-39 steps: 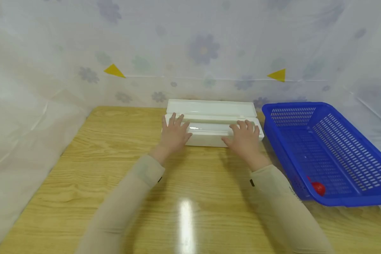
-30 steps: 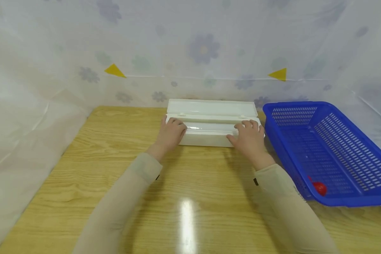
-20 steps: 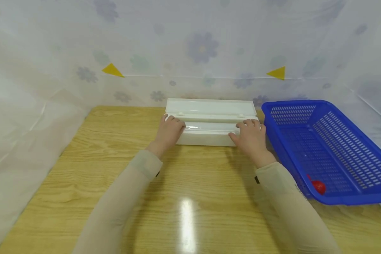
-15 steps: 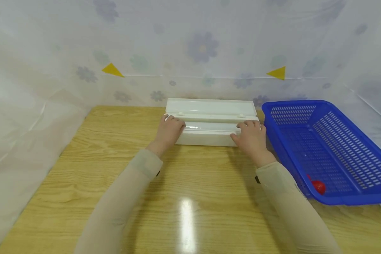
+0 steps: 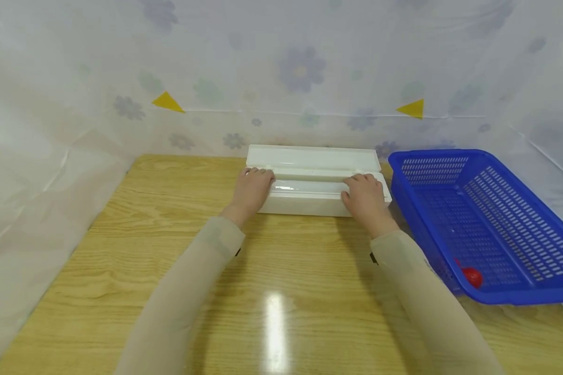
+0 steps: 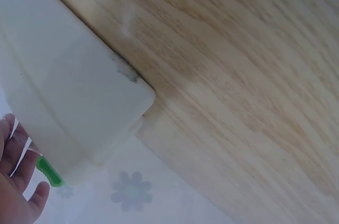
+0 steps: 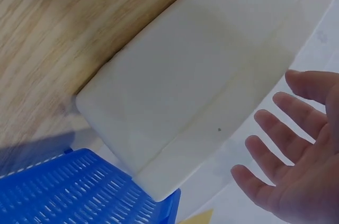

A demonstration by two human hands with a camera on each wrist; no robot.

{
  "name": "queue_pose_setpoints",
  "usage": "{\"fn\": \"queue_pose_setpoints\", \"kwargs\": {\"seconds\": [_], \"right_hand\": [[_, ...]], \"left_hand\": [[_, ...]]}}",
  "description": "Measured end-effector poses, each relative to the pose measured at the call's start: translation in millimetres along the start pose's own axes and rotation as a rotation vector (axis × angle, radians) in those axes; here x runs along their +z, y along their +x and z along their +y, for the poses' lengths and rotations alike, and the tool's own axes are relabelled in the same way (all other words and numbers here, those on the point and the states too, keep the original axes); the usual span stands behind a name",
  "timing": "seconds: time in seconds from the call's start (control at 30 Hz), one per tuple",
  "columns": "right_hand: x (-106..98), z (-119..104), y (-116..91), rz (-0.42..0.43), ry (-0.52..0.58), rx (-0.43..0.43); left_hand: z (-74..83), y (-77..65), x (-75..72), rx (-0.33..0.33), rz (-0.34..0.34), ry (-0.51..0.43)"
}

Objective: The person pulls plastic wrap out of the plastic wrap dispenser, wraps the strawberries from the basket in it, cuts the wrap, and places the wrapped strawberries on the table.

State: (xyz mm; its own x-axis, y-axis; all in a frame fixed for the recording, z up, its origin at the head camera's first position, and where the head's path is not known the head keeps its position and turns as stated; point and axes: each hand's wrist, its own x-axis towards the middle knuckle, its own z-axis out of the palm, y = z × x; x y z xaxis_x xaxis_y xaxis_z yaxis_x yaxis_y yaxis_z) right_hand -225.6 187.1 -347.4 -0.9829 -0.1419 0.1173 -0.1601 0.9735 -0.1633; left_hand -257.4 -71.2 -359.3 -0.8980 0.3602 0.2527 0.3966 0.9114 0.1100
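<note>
A long white box [image 5: 305, 205] with its hinged lid [image 5: 313, 158] raised lies at the table's far edge. It looks like a cling film dispenser, with a shiny clear or white roll [image 5: 305, 187] inside. At its left end my left hand [image 5: 252, 188] reaches over the opening, fingers loosely bent; the thumb is hidden. Near the right end my right hand [image 5: 365, 195] hovers over or touches the roll, its fingers [image 7: 283, 128] spread and relaxed in the right wrist view. A small green piece [image 6: 50, 172] pokes out beside the box by my left fingers.
To the right stands a blue plastic basket [image 5: 405, 208] with a red object [image 5: 472, 277] in its near corner. The wooden table [image 5: 206, 333] extends in front. Behind hangs a flowered sheet [image 5: 300, 67] with two yellow triangles [image 5: 169, 102].
My left hand has drawn its spread fingers together and bent them at the box's left end. My right hand went slightly right, then back left over the roll. The box stays nearly in place.
</note>
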Motion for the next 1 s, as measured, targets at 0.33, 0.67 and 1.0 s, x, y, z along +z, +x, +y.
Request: {"fn": "queue_pose_setpoints", "kwargs": {"seconds": [0.33,0.67,1.0], "right_hand": [[2.3,9.6,5.5,0.091,-0.031,0.053],[0.4,15.6,11.1,0.048,-0.005,0.073],[-1.4,21.7,19.1,0.04,0.062,0.137]], "left_hand": [[2.5,5.6,-2.6,-0.037,-0.071,-0.022],[2.3,10.1,-0.6,-0.066,-0.096,-0.055],[4.3,13.1,-1.0,-0.124,-0.058,-0.109]]}}
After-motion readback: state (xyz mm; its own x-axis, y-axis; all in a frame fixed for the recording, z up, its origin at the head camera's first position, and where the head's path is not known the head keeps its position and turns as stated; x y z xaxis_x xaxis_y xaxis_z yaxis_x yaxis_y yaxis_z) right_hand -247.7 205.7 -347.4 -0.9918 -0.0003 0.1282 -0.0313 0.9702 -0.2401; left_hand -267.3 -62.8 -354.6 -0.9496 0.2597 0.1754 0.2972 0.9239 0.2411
